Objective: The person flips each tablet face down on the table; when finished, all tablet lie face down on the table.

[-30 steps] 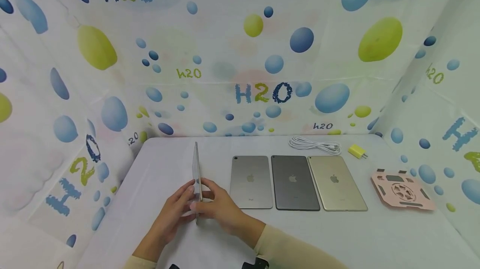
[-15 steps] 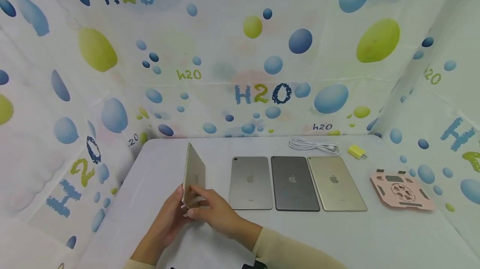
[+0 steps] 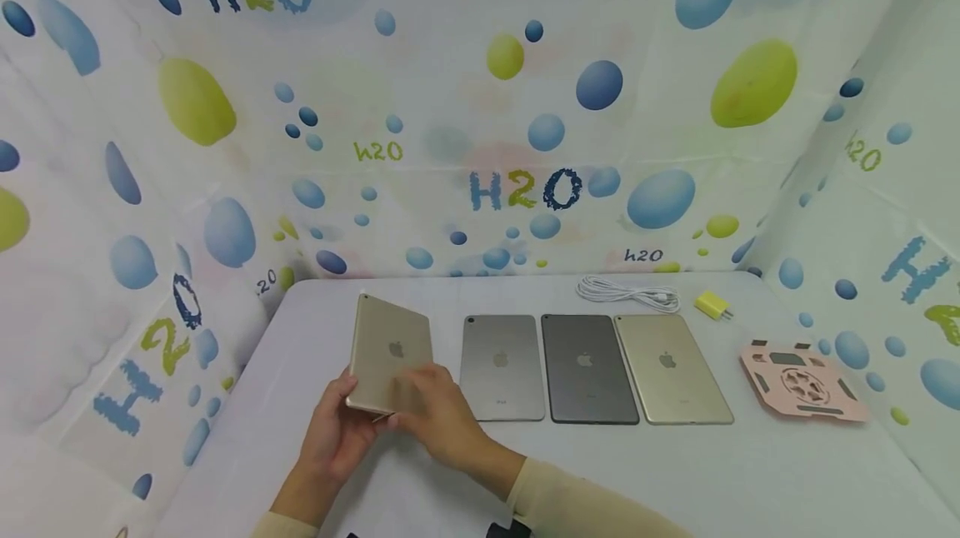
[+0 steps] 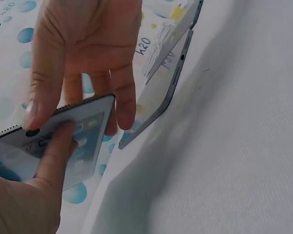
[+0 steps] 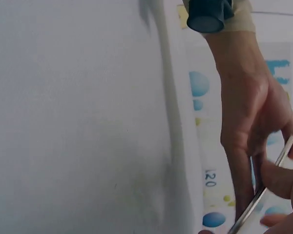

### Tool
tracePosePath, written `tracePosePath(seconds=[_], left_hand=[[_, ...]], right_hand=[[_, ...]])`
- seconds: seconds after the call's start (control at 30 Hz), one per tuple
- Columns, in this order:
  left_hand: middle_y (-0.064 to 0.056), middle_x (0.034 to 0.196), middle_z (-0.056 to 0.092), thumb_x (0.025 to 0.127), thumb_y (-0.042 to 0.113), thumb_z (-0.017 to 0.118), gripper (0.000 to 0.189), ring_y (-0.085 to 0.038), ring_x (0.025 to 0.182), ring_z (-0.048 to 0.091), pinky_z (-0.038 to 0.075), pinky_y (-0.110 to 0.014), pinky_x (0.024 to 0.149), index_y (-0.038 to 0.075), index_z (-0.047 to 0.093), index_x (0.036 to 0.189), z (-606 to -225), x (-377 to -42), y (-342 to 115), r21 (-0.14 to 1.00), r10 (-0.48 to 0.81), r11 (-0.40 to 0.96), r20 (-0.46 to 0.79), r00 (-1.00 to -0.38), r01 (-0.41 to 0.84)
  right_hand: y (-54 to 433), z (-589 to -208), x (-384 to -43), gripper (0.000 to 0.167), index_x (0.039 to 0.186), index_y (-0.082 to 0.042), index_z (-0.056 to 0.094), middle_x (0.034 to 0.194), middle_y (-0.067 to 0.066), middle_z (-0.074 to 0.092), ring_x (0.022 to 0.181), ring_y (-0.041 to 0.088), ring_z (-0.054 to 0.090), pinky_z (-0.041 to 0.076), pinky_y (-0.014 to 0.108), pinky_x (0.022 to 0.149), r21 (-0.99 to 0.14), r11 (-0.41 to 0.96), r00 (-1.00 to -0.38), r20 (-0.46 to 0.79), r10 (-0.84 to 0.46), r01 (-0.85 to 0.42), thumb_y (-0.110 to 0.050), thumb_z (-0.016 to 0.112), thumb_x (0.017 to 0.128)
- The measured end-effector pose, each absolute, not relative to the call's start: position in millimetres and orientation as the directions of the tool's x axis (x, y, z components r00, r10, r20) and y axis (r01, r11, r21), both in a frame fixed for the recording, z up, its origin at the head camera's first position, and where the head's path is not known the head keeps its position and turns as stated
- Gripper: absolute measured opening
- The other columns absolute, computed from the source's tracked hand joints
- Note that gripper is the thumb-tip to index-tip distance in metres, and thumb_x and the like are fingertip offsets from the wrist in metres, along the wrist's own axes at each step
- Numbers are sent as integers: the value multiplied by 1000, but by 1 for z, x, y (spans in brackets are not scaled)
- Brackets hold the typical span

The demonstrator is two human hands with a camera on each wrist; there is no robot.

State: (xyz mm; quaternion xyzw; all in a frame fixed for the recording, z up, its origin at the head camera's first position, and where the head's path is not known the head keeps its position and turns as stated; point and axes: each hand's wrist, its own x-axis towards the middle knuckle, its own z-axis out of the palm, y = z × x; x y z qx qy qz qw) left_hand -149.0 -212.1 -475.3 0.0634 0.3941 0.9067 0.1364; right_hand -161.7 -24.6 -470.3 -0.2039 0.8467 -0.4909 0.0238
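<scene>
A gold iPad (image 3: 378, 352) is raised off the table in both hands, its back with the apple logo turned toward the head camera. The left hand (image 3: 333, 436) grips its lower left corner, thumb at the side edge and fingers on the screen side. At the lower right, the right hand (image 3: 444, 420) lays its fingers on the back, with its thumb by the bottom edge. In the left wrist view the right thumb (image 4: 35, 114) lies over the edge near the home button, and a left finger (image 4: 58, 151) touches the screen. The right wrist view has the iPad (image 5: 261, 195) nearly edge-on.
To the right lie a silver iPad (image 3: 501, 371), a dark grey iPad (image 3: 590, 380) and another gold iPad (image 3: 678, 380), backs up. Behind them are a coiled white cable (image 3: 626, 292) and a yellow charger plug (image 3: 712, 306). A pink stand (image 3: 804, 384) sits far right.
The held gold iPad has turned from edge-on to showing its back, its top swinging left and tilting. Both hands turned with it; the things on the table stayed put.
</scene>
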Motion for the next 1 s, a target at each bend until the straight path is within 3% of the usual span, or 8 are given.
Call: tracePosePath(seconds=[0.17, 0.27, 0.37, 0.47, 0.57, 0.73, 0.83, 1.0], left_hand=[[-8, 128, 65, 110, 19, 25, 36, -22, 112, 66, 58, -39, 90, 19, 46, 140, -479, -151, -217, 666, 310, -716, 33, -950, -210], [-6, 129, 67, 110, 15, 27, 36, -20, 116, 66, 57, -40, 94, 17, 51, 136, -479, -153, -219, 668, 288, -716, 18, -957, -203], [-3, 127, 67, 108, 10, 31, 34, -16, 115, 66, 57, -35, 94, 14, 54, 133, -477, -155, -221, 718, 221, -671, -44, -974, -184], [0, 124, 66, 105, 6, 34, 34, -12, 110, 64, 55, -29, 92, 7, 47, 136, -476, -158, -222, 795, 151, -582, -98, -984, -169], [2, 123, 67, 104, 3, 36, 43, -9, 109, 64, 54, -28, 92, -1, 34, 147, -477, -160, -223, 847, 107, -500, -145, -984, -179], [4, 121, 68, 103, 5, 47, 58, -9, 109, 65, 55, -27, 91, -9, 26, 155, -478, -165, -225, 915, 54, -341, -211, -976, -217], [1, 127, 65, 104, 9, 51, 58, -8, 109, 65, 55, -25, 91, -8, 29, 155, -481, -169, -229, 946, 37, -225, -230, -972, -232], [-16, 143, 53, 105, 10, 51, 56, -3, 108, 63, 52, -20, 91, -8, 32, 154, -487, -175, -236, 966, 7, -87, -243, -970, -243]], right_hand=[[-17, -472, -169, 106, 158, -1, 31, 157, 19, 42, 142, 33, 44, 40, 52, 114, -939, 323, -950, 8, -313, -114, -31, 90, 75], [-14, -474, -171, 113, 161, -1, 23, 160, 20, 38, 144, 35, 42, 39, 52, 115, -963, 265, -951, -27, -309, -59, -28, 91, 75], [-12, -477, -173, 110, 160, -1, 24, 159, 21, 39, 142, 35, 44, 41, 51, 113, -966, 254, -953, -27, -302, -53, -24, 91, 76], [-11, -480, -175, 105, 160, -2, 27, 156, 20, 43, 140, 35, 47, 42, 51, 112, -961, 271, -956, -25, -293, -58, -22, 89, 78], [-9, -483, -177, 99, 159, -3, 30, 153, 18, 48, 137, 34, 51, 45, 51, 110, -955, 286, -958, -12, -287, -73, -20, 86, 79], [-6, -484, -177, 94, 157, 0, 32, 152, 20, 48, 135, 35, 53, 46, 51, 109, -953, 293, -965, -7, -260, -72, -15, 84, 81], [-6, -486, -178, 93, 157, 2, 31, 154, 24, 44, 137, 39, 49, 44, 51, 110, -951, 305, -973, -29, -230, -44, -13, 83, 82], [-9, -490, -177, 87, 156, 3, 33, 155, 27, 40, 140, 43, 45, 40, 53, 114, -951, 310, -978, -60, -202, -5, -9, 79, 84]])
